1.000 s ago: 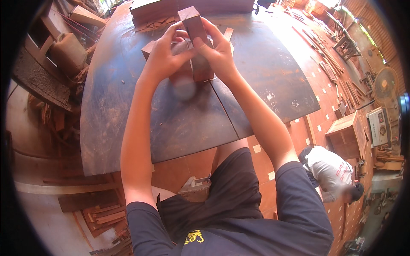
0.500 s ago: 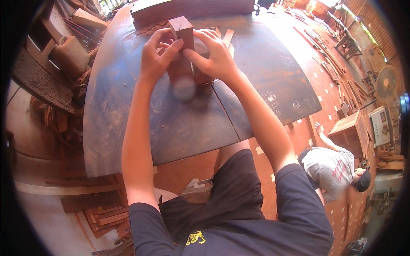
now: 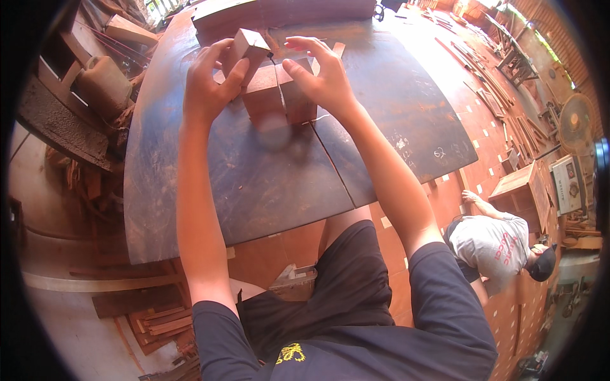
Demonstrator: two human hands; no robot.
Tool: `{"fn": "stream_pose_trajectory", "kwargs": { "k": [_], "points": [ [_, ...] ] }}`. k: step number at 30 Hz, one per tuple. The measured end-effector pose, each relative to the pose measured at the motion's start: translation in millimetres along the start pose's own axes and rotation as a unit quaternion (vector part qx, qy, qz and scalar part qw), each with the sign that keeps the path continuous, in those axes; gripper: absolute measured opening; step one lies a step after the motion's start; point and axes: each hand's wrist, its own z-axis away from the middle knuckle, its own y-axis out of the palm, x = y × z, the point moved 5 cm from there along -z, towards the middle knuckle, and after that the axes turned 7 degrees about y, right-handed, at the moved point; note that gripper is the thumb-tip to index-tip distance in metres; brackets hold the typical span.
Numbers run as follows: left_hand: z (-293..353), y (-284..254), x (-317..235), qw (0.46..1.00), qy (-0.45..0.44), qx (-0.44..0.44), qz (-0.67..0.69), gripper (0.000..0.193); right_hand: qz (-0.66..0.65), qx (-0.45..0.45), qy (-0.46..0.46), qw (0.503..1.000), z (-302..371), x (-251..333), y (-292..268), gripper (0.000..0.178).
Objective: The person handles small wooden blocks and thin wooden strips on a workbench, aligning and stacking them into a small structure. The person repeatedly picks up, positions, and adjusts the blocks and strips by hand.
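Observation:
Over the dark tabletop (image 3: 279, 181), my left hand (image 3: 213, 79) grips a small squared wooden block (image 3: 248, 47), thumb on the near side and fingers round its left. The block is tilted to the left. Under it stands a larger reddish-brown wooden block (image 3: 264, 98), with a thin pale upright strip (image 3: 280, 92) at its middle and a small dark tip above. My right hand (image 3: 321, 76) is open with fingers spread, its thumb beside the top of the larger block. A straight slot (image 3: 333, 165) runs from these blocks toward the table's near edge.
A long dark wooden beam (image 3: 286, 14) lies across the table's far side. Wood strips (image 3: 338, 49) lie behind my right hand. A plastic jug (image 3: 105, 82) stands at the left. A person in a grey shirt (image 3: 489, 247) bends at the right, near a wooden cabinet (image 3: 518, 190).
The small block has shifted left and tilted in my left hand. My right hand has let go of it and its fingers have spread, baring the larger block's top.

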Motion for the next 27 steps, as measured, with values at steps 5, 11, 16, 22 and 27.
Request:
{"fn": "stream_pose_trajectory", "kwargs": {
  "k": [5, 11, 16, 22, 27],
  "points": [
    [-4, 7, -13, 0.997, 0.021, 0.078, -0.003, 0.041, 0.010, -0.028, 0.019, 0.999, -1, -4, -2, 0.036],
    [0, 11, -9, 0.993, -0.029, 0.084, 0.082, 0.040, 0.029, -0.038, 0.045, 0.998, -3, -11, -2, 0.033],
    [1, 9, -3, 0.991, -0.033, 0.072, 0.109, 0.045, -0.007, -0.009, 0.065, 0.998, -2, -13, 2, 0.036],
    [4, 6, 4, 0.993, -0.055, 0.060, 0.085, 0.054, 0.007, 0.025, 0.061, 0.998, 1, -3, 5, 0.038],
    [2, -1, -12, 0.995, -0.009, 0.050, -0.085, 0.057, 0.065, 0.037, -0.035, 0.997, 2, 8, 4, 0.039]
  ]
}}
